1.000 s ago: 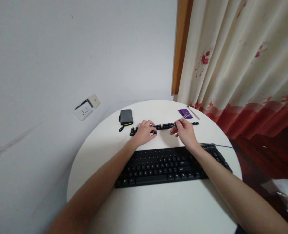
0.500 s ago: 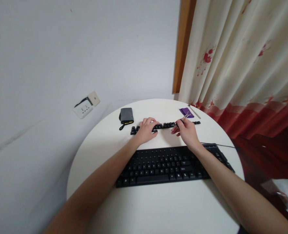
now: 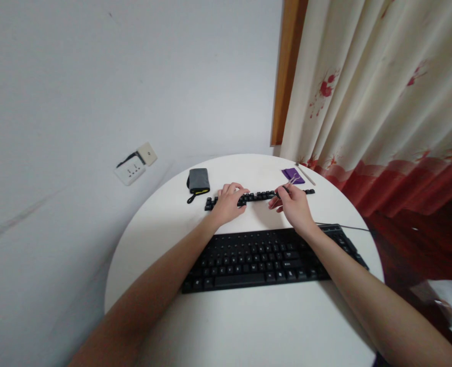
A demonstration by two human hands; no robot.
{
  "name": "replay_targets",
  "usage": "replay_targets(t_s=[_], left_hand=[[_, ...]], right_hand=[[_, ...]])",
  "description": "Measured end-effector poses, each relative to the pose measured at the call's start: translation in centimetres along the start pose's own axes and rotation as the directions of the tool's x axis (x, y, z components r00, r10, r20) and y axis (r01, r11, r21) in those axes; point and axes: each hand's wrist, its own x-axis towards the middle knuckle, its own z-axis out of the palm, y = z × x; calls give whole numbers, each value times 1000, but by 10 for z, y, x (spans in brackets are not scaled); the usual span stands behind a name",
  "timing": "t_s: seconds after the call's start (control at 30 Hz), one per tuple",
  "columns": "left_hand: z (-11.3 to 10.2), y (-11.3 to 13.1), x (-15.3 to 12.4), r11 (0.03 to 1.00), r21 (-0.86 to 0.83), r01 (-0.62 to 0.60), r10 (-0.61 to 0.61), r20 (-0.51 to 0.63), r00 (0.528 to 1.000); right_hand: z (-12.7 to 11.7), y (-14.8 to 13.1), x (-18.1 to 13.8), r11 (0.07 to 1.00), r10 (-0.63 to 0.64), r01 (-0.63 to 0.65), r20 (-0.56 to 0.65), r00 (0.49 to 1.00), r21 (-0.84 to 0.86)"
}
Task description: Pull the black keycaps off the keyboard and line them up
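Note:
A row of loose black keycaps [image 3: 262,195] lies across the far part of a round white table [image 3: 172,224]. My left hand [image 3: 229,202] rests on the row's left part, fingers curled down onto the keycaps. My right hand [image 3: 293,205] is closed in a pinch on a thin metal wire tool [image 3: 290,182], held over the row's right part. A black keyboard [image 3: 264,257] lies nearer to me, under both forearms.
A grey pouch with a yellow edge [image 3: 198,181] lies at the table's far left. A purple cloth [image 3: 293,176] and a thin stick [image 3: 305,175] lie at the far right. A wall socket [image 3: 131,170] is left; a curtain [image 3: 375,92] hangs right.
Both hands have stayed at the keycap row with only small shifts. The view has moved slightly, nothing else on the table has changed place.

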Motion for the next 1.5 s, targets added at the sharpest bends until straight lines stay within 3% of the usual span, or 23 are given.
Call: replay_targets(t_s=[0.27,1.1,1.27,1.4,1.5], left_hand=[[2,-3,0,998,-15,-55,55,14,998],[4,-3,0,1000,7,-20,19,2,1000],[1,-1,0,999,-32,-15,14,-16,1000],[-3,3,1,975,-181,-130,118,-78,990],[-2,6,1,910,-305,-281,287,-27,958]], right_hand=[[1,2,1,1000,2,-2,13,1000,-5],[1,-1,-1,1000,16,-15,89,996,-15],[0,-1,-2,999,-4,11,153,988,-50],[-3,-4,-4,987,-84,117,271,959,-110],[-7,-9,-9,938,-191,290,412,891,-192]])
